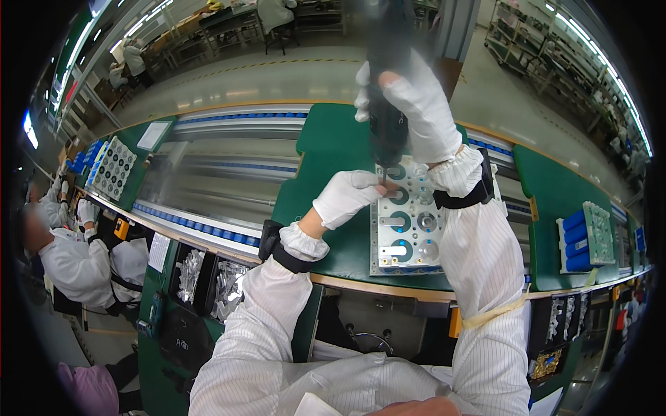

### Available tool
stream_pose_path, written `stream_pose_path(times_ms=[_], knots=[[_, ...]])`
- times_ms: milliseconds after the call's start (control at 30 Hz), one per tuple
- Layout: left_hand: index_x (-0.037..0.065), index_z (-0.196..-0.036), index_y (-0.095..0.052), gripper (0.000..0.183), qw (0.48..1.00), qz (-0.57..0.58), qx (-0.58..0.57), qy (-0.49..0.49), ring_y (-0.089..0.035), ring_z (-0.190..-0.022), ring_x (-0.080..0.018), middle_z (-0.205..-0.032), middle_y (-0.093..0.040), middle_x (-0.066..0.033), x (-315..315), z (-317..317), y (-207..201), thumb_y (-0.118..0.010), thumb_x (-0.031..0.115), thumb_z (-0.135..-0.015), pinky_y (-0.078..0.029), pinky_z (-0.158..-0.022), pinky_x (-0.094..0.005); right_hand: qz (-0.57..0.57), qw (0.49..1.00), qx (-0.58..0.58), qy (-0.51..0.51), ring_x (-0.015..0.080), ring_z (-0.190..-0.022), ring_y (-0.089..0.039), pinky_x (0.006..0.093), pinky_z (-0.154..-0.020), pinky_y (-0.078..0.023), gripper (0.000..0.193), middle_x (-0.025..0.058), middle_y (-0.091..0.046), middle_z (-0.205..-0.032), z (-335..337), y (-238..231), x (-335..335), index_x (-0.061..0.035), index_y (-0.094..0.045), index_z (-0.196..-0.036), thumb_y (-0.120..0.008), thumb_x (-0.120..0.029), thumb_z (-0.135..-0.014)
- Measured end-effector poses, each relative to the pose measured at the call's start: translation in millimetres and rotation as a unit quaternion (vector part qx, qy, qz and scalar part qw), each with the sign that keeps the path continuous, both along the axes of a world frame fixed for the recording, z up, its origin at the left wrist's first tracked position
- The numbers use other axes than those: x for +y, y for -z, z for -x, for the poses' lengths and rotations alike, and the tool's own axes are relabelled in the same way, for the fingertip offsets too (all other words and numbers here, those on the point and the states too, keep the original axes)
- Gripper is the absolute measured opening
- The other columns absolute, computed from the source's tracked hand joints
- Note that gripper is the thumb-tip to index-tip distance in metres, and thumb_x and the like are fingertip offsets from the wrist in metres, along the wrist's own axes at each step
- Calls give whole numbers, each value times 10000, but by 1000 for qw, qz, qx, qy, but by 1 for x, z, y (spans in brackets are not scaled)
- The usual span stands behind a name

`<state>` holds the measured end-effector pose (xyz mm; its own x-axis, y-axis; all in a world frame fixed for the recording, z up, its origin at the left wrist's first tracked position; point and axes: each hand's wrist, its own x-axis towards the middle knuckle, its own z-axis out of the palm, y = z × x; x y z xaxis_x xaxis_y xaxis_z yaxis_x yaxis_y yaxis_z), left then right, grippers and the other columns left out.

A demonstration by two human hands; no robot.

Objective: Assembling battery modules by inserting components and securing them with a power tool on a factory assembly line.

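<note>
My right hand (424,114), in a white glove with a bare thumb tip, grips a black power screwdriver (388,125) held upright. Its thin bit points down at a battery module (409,236) with a white top plate and round openings. Beside the bit's tip, at the module's upper left, my left hand (345,200) has thumb and finger pinched together. Whatever is between those fingertips is too small to make out. Flat silver metal strips (393,251) lie on the module's near left part. The top of the screwdriver is blurred.
The module rests on a green board (326,243) over a roller conveyor (229,166). Another module with blue cells (586,239) stands at the right. Black bins of metal strips (229,281) sit below left. A co-worker in white (76,267) works at the far left beside another module (113,168).
</note>
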<state>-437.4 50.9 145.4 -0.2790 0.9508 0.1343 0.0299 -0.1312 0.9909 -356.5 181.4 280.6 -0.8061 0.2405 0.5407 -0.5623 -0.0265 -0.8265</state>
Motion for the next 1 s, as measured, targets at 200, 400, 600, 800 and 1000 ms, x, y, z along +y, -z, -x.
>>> stream_pose_path(times_ms=[200,400,600,800,1000], knots=[[-17,-1097,-628,245,989,3,-149,1,-544,-698,-63,-742,-610,-30,0,3,-1,-572,135,-912,-435,-610,-219,-25,985,-26,-167,210,-765,-588,356,-670,-504,605,69,-546,-908,-15,-6,8,-94,-446,-1186,-740,-439,-786],[83,-958,-449,198,887,-30,-456,-70,-386,-550,-76,-890,-492,-59,7,21,11,-388,-54,-829,-335,-467,-208,-2,970,-37,-242,201,-720,-550,347,-623,-469,678,66,-519,-823,-19,-4,6,-101,-426,-1148,-835,-405,-701],[67,-1011,-456,216,903,-14,-421,-82,-384,-515,-77,-891,-520,-76,8,23,13,-380,-61,-855,-316,-426,-205,5,966,-43,-253,198,-722,-549,339,-617,-465,683,67,-516,-814,-17,-5,5,-94,-429,-1131,-843,-412,-690],[101,-975,-508,65,941,-37,-329,-70,-327,-420,-58,-676,-460,26,1,7,-6,-445,89,-971,-279,-422,-192,-19,968,-59,-242,226,-823,-626,357,-698,-533,763,87,-600,-939,-18,-2,10,-51,-470,-1217,-791,-519,-707],[58,-1032,-542,85,943,-37,-327,-36,-368,-457,-50,-747,-519,-6,-3,1,-16,-521,78,-952,-287,-423,-190,50,964,41,-259,220,-851,-594,401,-772,-528,807,64,-557,-961,-20,-10,14,-55,-445,-1253,-703,-611,-728]])
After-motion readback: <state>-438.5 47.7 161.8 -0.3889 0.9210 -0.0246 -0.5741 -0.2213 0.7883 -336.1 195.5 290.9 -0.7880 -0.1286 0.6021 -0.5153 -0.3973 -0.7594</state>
